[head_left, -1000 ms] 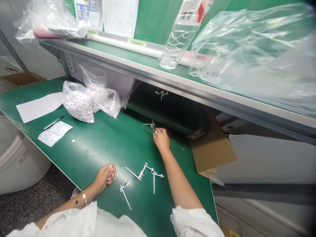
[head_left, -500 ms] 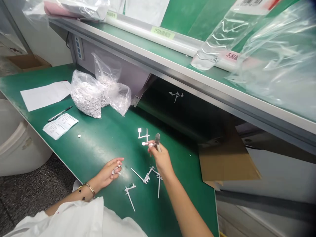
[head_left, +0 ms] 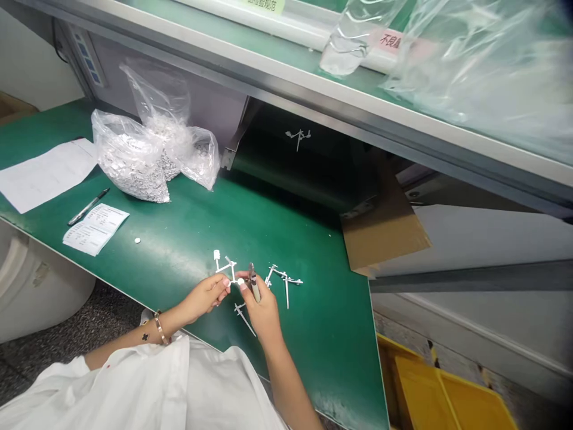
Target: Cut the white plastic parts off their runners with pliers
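Observation:
My right hand (head_left: 263, 306) pinches a white plastic sprue with small parts (head_left: 225, 266) and also grips a small metal cutter (head_left: 254, 283) that sticks up from the fist. My left hand (head_left: 206, 295) is closed on the same sprue from the left, fingertips meeting the right hand's. Both hands hover low over the green table (head_left: 188, 239) near its front edge. More white sprue pieces (head_left: 283, 278) lie just right of the hands, and another sprue piece (head_left: 244, 316) lies under them.
Clear bags of small white parts (head_left: 147, 161) sit at the back left, with a paper sheet (head_left: 45, 174), a pen (head_left: 88, 206) and a printed slip (head_left: 95, 229). A dark conveyor (head_left: 304, 161) carries one sprue. A cardboard flap (head_left: 380, 233) hangs right; yellow bins (head_left: 443, 394) stand below.
My right hand drew the sprue and cutter back from the conveyor edge toward me. My left hand came up and took hold of the sprue.

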`<state>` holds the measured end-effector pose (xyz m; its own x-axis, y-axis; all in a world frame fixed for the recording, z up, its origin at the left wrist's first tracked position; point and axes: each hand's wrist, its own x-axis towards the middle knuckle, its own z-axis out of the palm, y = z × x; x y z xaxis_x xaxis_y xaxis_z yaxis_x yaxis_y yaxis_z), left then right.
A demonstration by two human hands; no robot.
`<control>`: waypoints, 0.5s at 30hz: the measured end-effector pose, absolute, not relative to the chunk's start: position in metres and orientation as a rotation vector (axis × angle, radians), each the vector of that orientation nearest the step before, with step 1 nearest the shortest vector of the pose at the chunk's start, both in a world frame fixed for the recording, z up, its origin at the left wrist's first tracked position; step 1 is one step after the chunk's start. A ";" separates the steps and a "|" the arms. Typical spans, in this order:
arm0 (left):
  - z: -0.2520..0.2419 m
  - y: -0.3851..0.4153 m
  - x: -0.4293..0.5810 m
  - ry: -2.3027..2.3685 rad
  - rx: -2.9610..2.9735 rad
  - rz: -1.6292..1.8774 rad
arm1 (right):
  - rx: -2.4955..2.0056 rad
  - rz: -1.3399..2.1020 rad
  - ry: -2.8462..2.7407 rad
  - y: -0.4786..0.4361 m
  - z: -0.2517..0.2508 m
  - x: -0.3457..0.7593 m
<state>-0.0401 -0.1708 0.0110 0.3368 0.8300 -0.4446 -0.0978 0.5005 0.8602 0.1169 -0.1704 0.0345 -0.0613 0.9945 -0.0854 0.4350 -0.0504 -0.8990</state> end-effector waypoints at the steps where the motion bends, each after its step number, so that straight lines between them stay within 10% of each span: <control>1: 0.012 -0.172 -0.042 1.073 0.849 0.727 | -1.586 0.972 -1.580 -0.174 0.035 0.118; 15: 0.028 -0.177 -0.051 1.078 1.146 0.882 | -1.603 0.633 -1.982 -0.203 0.029 0.102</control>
